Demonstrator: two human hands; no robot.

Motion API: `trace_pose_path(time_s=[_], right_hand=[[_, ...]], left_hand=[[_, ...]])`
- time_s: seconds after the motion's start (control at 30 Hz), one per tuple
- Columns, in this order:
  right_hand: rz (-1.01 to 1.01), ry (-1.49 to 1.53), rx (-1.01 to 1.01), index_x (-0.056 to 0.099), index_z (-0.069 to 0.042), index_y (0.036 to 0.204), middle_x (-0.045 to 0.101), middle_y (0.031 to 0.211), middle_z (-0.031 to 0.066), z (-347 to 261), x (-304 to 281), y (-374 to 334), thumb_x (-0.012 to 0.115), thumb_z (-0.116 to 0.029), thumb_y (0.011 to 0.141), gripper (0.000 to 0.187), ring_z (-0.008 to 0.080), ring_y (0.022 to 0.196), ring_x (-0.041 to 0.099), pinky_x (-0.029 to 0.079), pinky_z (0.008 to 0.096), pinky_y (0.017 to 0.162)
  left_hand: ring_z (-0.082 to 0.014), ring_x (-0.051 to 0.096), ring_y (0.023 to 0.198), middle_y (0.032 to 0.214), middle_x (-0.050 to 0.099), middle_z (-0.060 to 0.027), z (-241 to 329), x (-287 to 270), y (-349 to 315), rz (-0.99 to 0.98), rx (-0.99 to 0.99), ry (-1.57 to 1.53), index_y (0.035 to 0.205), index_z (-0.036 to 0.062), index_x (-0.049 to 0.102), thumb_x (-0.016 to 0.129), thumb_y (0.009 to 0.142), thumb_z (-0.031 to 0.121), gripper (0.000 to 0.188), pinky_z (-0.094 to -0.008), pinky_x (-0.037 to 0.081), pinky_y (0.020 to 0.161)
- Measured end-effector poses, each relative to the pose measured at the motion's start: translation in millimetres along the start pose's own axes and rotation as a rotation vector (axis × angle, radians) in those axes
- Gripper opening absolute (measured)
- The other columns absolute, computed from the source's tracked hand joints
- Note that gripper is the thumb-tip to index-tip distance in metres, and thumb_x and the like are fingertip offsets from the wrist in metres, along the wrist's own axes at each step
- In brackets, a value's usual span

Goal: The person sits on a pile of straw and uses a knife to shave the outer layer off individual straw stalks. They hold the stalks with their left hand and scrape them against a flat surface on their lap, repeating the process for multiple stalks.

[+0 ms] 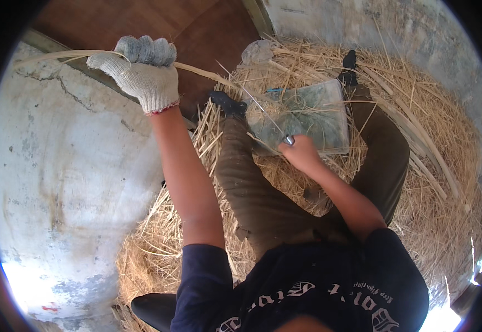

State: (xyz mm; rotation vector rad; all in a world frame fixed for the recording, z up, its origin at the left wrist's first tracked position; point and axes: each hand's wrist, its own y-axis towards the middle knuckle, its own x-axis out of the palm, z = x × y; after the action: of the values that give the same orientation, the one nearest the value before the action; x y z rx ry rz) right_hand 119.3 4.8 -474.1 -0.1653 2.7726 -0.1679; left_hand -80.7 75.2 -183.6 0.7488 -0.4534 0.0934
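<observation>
My left hand (141,69), in a white knit glove, is raised high and closed around a long pale cane strip (202,71) that runs from the upper left down toward my lap. My bare right hand (302,152) grips a small metal-tipped tool (289,140), a knife as far as I can tell, where the strip meets a worn greenish board (313,119). The board rests across my legs in brown trousers (252,188). I sit on the ground with my dark-socked feet (227,103) stretched forward.
Straw and split strips (418,138) lie heaped around and under my legs. A cracked concrete floor (63,177) spreads to the left. A brown wooden door (196,33) and a grey wall (396,27) stand ahead. A crumpled plastic wrapper (257,52) lies beyond my feet.
</observation>
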Motion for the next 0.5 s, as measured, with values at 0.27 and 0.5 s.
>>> trace_pose_path(time_s=[0.27,0.5], right_hand=[[0.134,0.23,-0.18,0.065,0.005,0.076,0.065,0.068,0.0235,-12.6,2.7,0.3,0.066,-0.026,0.083,0.032,0.0374,0.065,0.067,0.049,0.0445,0.062],[0.041,-0.061,-0.022,0.067,0.004,0.075,0.068,0.074,0.0237,-7.7,-2.3,17.7,0.065,-0.03,0.082,0.034,0.0411,0.071,0.068,0.049,0.0483,0.065]], left_hand=[[-0.0143,0.01,0.05,0.053,0.015,0.0042,-4.1,-14.1,10.9,-0.023,0.012,-0.052,0.058,0.0195,0.023,0.032,0.088,0.088,0.075,-0.0311,0.01,0.049],[-0.0147,0.009,0.051,0.054,0.013,0.004,2.7,-11.2,9.3,0.039,-0.012,0.007,0.06,0.0207,0.021,0.035,0.087,0.088,0.074,-0.0316,0.011,0.05]])
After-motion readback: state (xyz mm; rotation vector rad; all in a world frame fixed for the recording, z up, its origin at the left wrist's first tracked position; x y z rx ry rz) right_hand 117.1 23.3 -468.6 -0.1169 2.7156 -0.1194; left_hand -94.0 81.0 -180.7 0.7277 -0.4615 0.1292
